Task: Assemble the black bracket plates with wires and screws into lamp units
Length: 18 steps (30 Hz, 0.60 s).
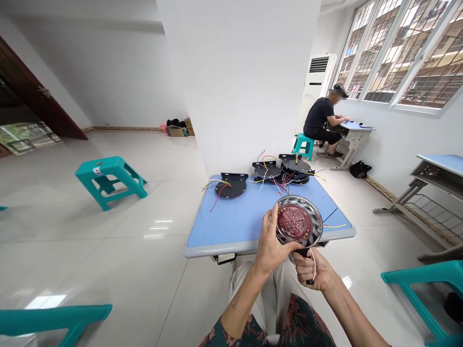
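1. Head view, left hand: the left hand is closed on the left rim of a round lamp. Its thumb lies along the lower edge and its fingers curl behind the rim.
2. Head view, right hand: the right hand is wrapped around a black bracket that juts out beneath the lamp. A white wire loops over its fingers.
3. Head view, lamp: it has a red lens set in a chrome bowl and is tilted with the lens toward the camera. Both hands hold it above the person's lap, at the near right edge of the blue tabletop. Whether it touches that edge cannot be told.
4. Head view, tabletop: a black plate with coloured wires lies at the far left. Two stacks of plates with tangled wires sit along the far edge, just beside each other. A blue and a yellow loose wire lie on the right side, near the lamp.
5. Head view, room: a white pillar stands right behind the tabletop. A teal stool stands well apart on the tiled floor to the left, and parts of two more show at the bottom corners.
6. Head view, far right: another person sits on a teal stool at a small desk under the windows. A standing air conditioner is behind them and a black bag lies on the floor nearby.
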### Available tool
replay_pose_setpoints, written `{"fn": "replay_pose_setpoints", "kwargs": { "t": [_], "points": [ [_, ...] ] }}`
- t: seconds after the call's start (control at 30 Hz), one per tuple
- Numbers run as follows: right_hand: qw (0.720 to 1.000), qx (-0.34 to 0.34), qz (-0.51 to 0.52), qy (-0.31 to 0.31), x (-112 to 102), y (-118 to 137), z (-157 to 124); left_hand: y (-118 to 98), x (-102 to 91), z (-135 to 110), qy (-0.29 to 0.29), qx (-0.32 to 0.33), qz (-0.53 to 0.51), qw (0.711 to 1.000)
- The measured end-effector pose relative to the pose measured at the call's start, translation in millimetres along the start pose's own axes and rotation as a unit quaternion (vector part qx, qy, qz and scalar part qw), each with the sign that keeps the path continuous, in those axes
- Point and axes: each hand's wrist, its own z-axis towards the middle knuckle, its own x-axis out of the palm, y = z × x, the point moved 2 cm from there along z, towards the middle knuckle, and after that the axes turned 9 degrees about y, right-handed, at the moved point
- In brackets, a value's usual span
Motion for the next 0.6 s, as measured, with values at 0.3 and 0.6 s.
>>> {"fn": "replay_pose_setpoints", "kwargs": {
  "t": [0.3,0.6],
  "points": [
    [1.0,0.005,0.002,-0.014,1,-1,2,-13,7.8,-11,-0.08,-0.057,0.141,0.985],
    [0.972,-0.018,-0.196,-0.129,3,14,5,0,5.3,-4,-0.085,-0.047,0.091,0.991]
  ]
}}
